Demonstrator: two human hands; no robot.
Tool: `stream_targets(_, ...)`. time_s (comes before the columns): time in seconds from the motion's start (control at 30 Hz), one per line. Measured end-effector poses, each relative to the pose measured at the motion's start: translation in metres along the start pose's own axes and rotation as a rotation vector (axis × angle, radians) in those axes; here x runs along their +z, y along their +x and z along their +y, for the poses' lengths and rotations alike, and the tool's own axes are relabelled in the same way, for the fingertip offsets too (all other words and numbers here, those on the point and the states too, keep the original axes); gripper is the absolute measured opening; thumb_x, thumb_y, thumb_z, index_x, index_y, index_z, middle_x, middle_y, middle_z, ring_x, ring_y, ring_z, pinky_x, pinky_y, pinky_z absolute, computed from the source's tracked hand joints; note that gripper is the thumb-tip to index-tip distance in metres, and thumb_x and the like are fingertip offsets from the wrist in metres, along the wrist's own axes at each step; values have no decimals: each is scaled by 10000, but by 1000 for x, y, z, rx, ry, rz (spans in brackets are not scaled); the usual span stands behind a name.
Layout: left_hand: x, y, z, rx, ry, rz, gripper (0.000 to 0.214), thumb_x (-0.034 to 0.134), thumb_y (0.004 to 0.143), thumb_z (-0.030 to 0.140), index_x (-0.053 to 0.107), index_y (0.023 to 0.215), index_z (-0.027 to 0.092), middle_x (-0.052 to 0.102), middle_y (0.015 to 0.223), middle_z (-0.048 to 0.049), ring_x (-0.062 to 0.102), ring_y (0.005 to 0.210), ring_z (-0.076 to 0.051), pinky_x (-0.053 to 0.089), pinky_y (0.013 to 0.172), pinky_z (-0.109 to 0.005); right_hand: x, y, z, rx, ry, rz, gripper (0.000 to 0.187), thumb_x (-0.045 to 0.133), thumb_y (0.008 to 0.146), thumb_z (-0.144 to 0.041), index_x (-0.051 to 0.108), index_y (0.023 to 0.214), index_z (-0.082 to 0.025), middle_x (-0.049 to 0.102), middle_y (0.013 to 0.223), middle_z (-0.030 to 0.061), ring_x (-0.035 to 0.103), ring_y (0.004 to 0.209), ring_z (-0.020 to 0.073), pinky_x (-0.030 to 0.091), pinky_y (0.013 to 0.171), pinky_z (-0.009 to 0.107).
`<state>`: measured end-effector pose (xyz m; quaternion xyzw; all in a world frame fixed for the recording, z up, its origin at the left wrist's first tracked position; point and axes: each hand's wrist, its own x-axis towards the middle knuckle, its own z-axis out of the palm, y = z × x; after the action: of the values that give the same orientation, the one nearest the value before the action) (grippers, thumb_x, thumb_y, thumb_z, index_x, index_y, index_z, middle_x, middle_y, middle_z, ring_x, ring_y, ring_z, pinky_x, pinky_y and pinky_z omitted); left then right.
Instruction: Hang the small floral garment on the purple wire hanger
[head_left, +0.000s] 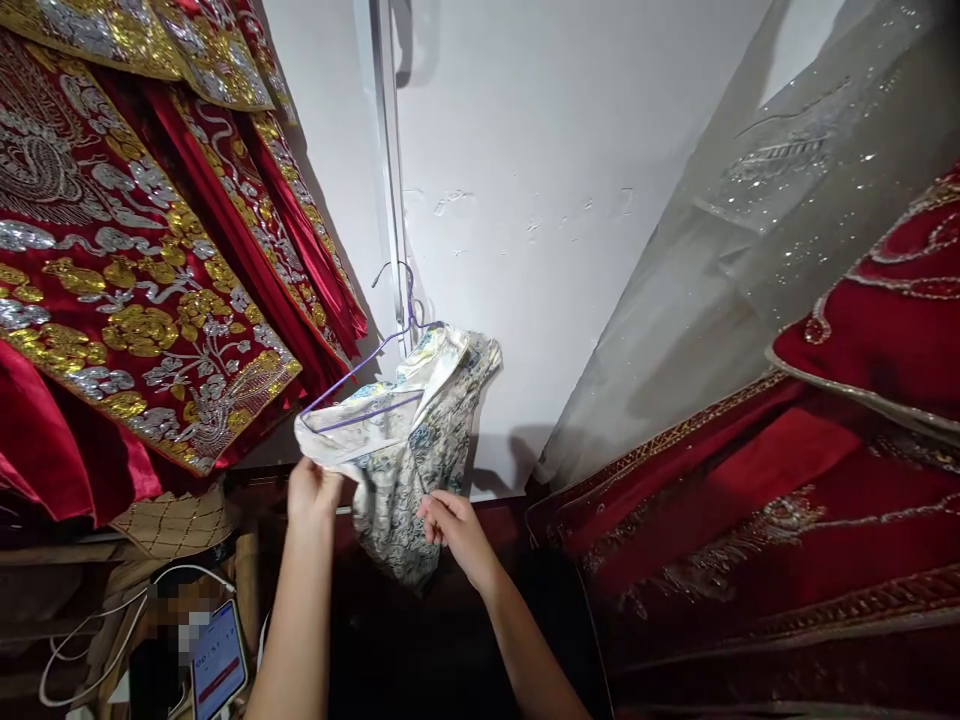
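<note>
A pale sleeveless garment with a blue and yellow floral pattern (450, 430) hangs on a thin purple hanger (360, 366) in front of the white wall. The hanger's hook rises beside a metal strip on that wall. My left hand (311, 488) grips the garment's edge just below the hanger's left end, fingers closed and partly hidden by the cloth. At the garment's lower front is my right hand (448, 528), its fingers curled together against the fabric. Whether those fingertips pinch the cloth is hard to make out.
Red costumes with gold and silver sequins (142, 330) hang on the left. A sheer white sparkling fabric (720, 230) and a red embroidered garment (825, 480) fill the right side. Lower left, a phone (217, 660) showing a timer lies near a white cable (56, 670).
</note>
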<state>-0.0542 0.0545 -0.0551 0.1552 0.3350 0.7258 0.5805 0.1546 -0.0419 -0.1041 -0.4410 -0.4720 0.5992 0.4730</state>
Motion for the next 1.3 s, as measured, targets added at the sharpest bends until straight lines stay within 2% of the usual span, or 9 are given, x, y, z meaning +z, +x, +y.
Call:
stream_targets(0.17,11,-59,-60,-288,38,-70,153,686,819,261,690,940,168,740,771,-75,725,710,-220,604,629,-304,-1,-2,-3,-83,5,114,423,577,888,-594,576,1065,-210,614,724,-7,437,504,104,324,489,243)
stream_targets(0.27,24,-100,-78,-289,127,-172,238,739,809,334,680,938,142,714,790,-64,689,663,-180,566,628,-274,-6,-9,-20,-157,-62,107,424,526,926,-594,608,1141,-237,653,881,42,561,692,162,452,623,281)
stream_targets(0.4,41,-129,-67,-45,417,-450,212,656,888,422,661,911,211,688,901,-52,658,842,-202,519,771,-306,-12,-17,-40,-196,-130,46,480,452,949,-629,696,1083,-238,672,1051,98,577,1094,266,438,968,381)
stream_targets(0.57,48,-127,-37,283,777,-662,437,744,827,339,594,1236,303,691,1041,-69,616,1084,-266,421,1016,-400,-9,-16,-52,-102,123,-28,577,438,911,-703,709,1017,-205,685,971,108,596,1064,291,465,921,418)
stream_targets(0.67,41,-116,-29,240,804,-830,592,631,906,426,417,1445,305,645,1235,-103,572,1192,-264,381,1066,-409,-9,-18,-73,-10,94,-120,439,665,805,-619,705,915,-196,678,897,76,619,949,265,483,824,365)
stream_targets(0.8,14,-99,-21,133,1211,-1080,457,415,976,545,705,994,193,678,803,-57,620,744,-222,469,745,-316,-29,-17,-120,-106,-317,-349,166,735,757,-338,693,805,-185,651,744,19,579,700,187,425,627,284)
stream_targets(1.0,-7,-79,40,467,1656,-812,313,470,966,435,699,1005,225,666,732,-30,598,624,-187,384,633,-250,-58,51,-151,-560,-488,286,274,578,768,-224,729,991,-181,729,1028,69,641,982,246,473,888,342)
stream_targets(1.13,2,-76,83,528,1754,-763,317,478,960,463,653,852,222,604,640,-2,520,549,-163,333,578,-241,-50,117,-126,-493,-449,138,377,531,826,-295,699,1152,-209,677,1248,80,577,1193,238,390,1069,371)
stream_targets(1.3,-10,-72,92,336,1863,-795,374,481,942,480,586,688,226,598,593,-20,539,542,-180,304,548,-249,-60,134,-79,-409,-526,133,230,523,822,-320,700,839,-174,718,866,64,630,911,242,475,906,371)
